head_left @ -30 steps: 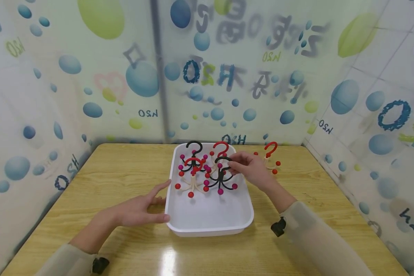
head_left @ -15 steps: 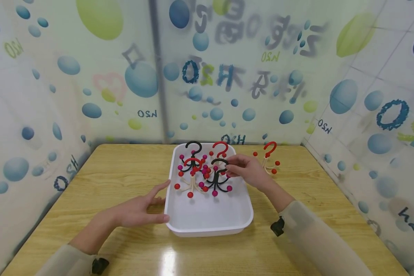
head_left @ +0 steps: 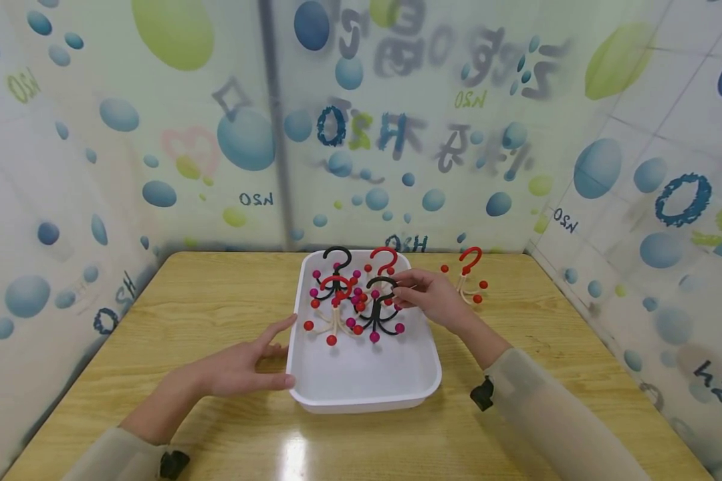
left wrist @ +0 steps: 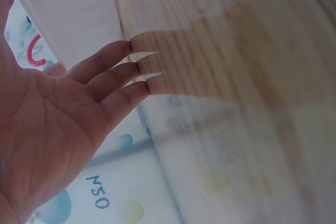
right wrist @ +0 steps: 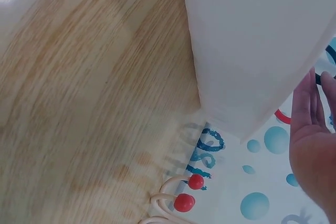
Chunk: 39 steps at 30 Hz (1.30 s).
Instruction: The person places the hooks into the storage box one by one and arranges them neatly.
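Observation:
A white tray [head_left: 361,377] holds several multi-armed hooks with ball tips. My right hand [head_left: 430,294] pinches the curved top of a black hook [head_left: 376,314] with magenta balls, near the tray's right side. In the right wrist view, thumb and fingers of the right hand [right wrist: 312,124] close on a bit of black. Left of it stands a cream hook [head_left: 335,317] with a red top, and behind are another black hook [head_left: 337,257] and another red-topped hook [head_left: 385,257]. My left hand [head_left: 241,366], fingers extended, rests at the tray's left wall [left wrist: 68,14].
One more red-topped cream hook [head_left: 466,274] stands on the wooden table [head_left: 216,300] right of the tray, behind my right hand. A patterned curtain [head_left: 361,174] with blue and green dots rises along the table's back edge and both sides.
My right hand has shifted the black hook slightly left and down within the tray, up against the cream hook; over the last half second it barely moves. The left hand stays put.

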Each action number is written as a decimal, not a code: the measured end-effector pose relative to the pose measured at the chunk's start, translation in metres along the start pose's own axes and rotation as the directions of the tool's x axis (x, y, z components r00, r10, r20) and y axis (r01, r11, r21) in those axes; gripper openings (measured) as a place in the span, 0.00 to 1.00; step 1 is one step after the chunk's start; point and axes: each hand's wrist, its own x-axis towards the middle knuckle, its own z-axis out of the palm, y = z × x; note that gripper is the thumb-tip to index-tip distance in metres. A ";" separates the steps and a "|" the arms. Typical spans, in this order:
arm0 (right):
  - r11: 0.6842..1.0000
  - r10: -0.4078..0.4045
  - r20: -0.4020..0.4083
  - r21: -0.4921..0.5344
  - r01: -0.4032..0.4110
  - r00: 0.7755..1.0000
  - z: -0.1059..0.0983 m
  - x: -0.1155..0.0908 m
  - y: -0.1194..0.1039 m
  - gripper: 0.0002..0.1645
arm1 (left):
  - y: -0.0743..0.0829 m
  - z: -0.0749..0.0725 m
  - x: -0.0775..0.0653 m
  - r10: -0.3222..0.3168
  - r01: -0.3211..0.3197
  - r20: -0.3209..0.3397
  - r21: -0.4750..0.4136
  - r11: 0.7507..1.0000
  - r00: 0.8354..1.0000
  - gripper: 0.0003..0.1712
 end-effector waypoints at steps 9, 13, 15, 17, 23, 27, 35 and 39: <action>1.000 -0.002 -0.009 -0.023 0.002 1.000 -0.001 -0.002 0.001 0.20 | 0.001 0.000 0.000 0.001 -0.001 -0.003 -0.002 1.000 1.000 0.64; 0.999 -0.028 -0.007 -0.024 0.028 1.000 -0.003 -0.004 0.004 0.21 | 0.001 0.000 -0.001 0.003 -0.003 -0.002 -0.008 1.000 1.000 0.64; 0.999 -0.047 -0.005 -0.024 0.047 0.999 -0.006 -0.005 0.006 0.22 | 0.001 0.000 -0.001 0.004 -0.004 -0.002 -0.009 1.000 1.000 0.64; 0.998 -0.057 -0.005 -0.025 0.057 0.998 -0.009 -0.006 0.009 0.22 | 0.001 0.000 -0.001 0.005 -0.005 -0.002 -0.007 1.000 1.000 0.64; 0.999 -0.038 -0.040 -0.026 0.037 0.998 -0.023 -0.014 0.016 0.24 | -0.001 0.001 0.000 0.011 -0.011 -0.004 -0.002 1.000 1.000 0.63; 0.999 -0.029 -0.067 -0.026 0.027 0.997 -0.035 -0.019 0.023 0.24 | -0.001 0.001 0.000 0.015 -0.015 -0.005 -0.001 1.000 1.000 0.63; 0.999 -0.034 -0.086 -0.038 0.030 0.996 -0.062 -0.031 0.039 0.26 | 0.001 0.001 -0.001 0.017 -0.017 -0.005 -0.009 1.000 1.000 0.64; 0.997 -0.052 -0.096 -0.060 0.046 0.994 -0.075 -0.038 0.048 0.27 | 0.001 0.001 -0.001 0.020 -0.020 -0.005 -0.012 1.000 1.000 0.64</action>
